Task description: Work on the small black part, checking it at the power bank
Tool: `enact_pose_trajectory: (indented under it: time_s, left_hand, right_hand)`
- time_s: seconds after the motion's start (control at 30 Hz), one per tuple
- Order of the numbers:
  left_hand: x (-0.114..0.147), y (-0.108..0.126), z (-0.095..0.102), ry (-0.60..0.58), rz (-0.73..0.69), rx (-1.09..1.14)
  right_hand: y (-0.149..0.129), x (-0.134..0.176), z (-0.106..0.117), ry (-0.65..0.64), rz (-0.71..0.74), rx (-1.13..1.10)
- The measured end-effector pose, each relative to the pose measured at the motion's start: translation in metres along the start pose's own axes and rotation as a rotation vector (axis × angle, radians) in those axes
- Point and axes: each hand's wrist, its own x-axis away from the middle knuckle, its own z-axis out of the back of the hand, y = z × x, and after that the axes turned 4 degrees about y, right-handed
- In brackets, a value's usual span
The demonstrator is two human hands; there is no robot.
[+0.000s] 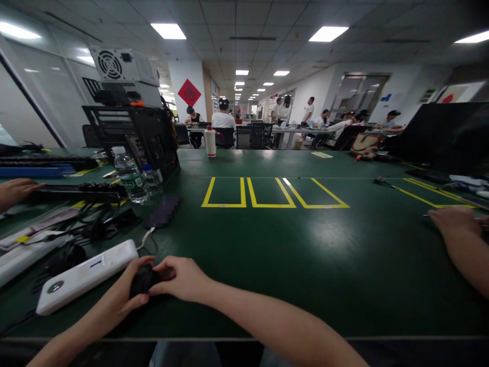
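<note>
Between my two hands, low over the front left of the green table (244, 285), is a small black object (142, 281) whose kind I cannot make out. My left hand (128, 293) curls round its left side, thumb below. From the right, my right hand (183, 279) pinches it with thumb and fingertips, covering part of it. Just left of my left hand lies a long white block like a power strip (89, 272), with a round dark spot at one end. A white cable (146, 237) runs from near its far end to a dark, pixelated flat device (163, 211).
Black cables (99, 219) lie tangled at left. Behind them stand water bottles (130, 176) and an open black computer case (133, 137). Yellow tape outlines (275, 206) mark the table's middle. Other people's hands are at far left (17, 192) and right (456, 221).
</note>
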Motion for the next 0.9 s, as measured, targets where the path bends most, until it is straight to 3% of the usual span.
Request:
enact_pose_trajectory:
  time_s: [0.23, 0.37, 0.47, 0.67, 0.9]
  left_hand:
    - [-0.114, 0.106, -0.093, -0.052, -0.143, 0.065]
    - [-0.158, 0.148, -0.139, -0.083, -0.178, 0.065]
    - [-0.166, 0.16, -0.149, -0.084, -0.165, 0.085]
    - [-0.154, 0.146, -0.125, -0.34, -0.275, 0.295]
    - [-0.157, 0.133, -0.132, -0.309, -0.321, 0.18]
  right_hand:
    - [0.02, 0.047, 0.142, 0.238, -0.079, 0.011]
    - [0.036, 0.067, 0.197, 0.36, -0.12, 0.1]
    - [0.04, 0.074, 0.214, 0.37, -0.127, 0.135]
    - [0.033, 0.074, 0.216, 0.329, -0.144, 0.093]
    - [0.033, 0.075, 0.22, 0.303, -0.144, 0.054]
